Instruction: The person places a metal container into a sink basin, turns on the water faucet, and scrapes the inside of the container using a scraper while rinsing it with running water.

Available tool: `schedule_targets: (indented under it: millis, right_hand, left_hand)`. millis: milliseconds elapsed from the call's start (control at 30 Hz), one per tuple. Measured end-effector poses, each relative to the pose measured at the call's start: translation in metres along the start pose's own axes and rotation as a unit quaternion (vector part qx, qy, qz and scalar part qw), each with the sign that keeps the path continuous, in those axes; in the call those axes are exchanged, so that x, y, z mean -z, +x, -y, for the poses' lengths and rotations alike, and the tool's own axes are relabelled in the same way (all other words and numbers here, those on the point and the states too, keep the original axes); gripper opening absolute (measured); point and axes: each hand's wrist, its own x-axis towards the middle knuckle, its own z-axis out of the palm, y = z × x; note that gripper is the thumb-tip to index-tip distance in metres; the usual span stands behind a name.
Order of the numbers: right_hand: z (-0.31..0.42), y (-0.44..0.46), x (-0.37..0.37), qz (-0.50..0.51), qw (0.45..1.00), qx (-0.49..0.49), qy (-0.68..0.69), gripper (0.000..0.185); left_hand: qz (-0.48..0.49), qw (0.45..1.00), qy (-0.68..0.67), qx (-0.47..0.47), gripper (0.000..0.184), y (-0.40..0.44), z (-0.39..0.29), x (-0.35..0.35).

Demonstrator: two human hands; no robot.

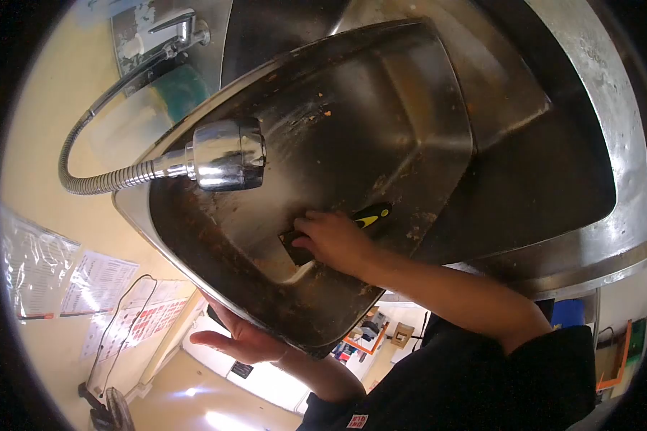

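Observation:
A large, deep metal pan [338,158] with brown stains and burnt residue lies tilted over the sink. Inside it, my right hand [334,241] is closed around a scraper with a black and yellow handle [373,214]. The scraper's dark flat blade [294,251] is against the pan's inner surface, near the lower corner. My left hand [244,339] supports the pan from outside at its lower left edge. Its thumb sticks out to the side, while its other fingers are partly hidden behind the rim.
A chrome spray head [228,154] on a flexible hose [97,179] hangs over the pan's left side, below a tap [183,30]. The steel sink basin [539,187] extends to the right. Papers [97,280] are fixed to the wall, and a fan [111,413] stands at lower left.

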Motion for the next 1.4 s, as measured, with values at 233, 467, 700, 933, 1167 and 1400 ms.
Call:
schedule_targets:
  millis: [233,467,700,933,1167,1400]
  right_hand:
    - [0.0,0.009,-0.009,-0.062,0.993,0.035,0.097,0.024]
    - [-0.002,0.021,-0.009,-0.07,0.992,0.055,0.09,0.022]
    - [-0.002,0.024,-0.007,0.001,0.997,0.083,0.005,0.021]
    - [0.005,0.026,0.0,-0.073,0.992,0.103,0.006,0.023]
    - [0.015,0.047,-0.014,-0.128,0.977,0.164,0.056,0.023]
    - [0.02,0.059,-0.003,-0.089,0.979,0.183,0.011,0.02]
  left_hand:
    - [-0.216,0.97,0.099,-0.047,0.092,0.003,0.009,-0.036]
    - [-0.217,0.968,0.119,-0.048,0.092,0.004,0.012,-0.037]
    - [-0.123,0.99,0.055,-0.037,0.091,0.005,0.008,-0.017]
    - [0.047,0.999,-0.014,-0.009,0.089,0.001,0.002,0.015]
    - [-0.191,0.972,0.125,-0.05,0.09,0.004,0.009,-0.021]
    - [-0.257,0.956,0.128,-0.063,0.088,0.009,0.015,-0.042]
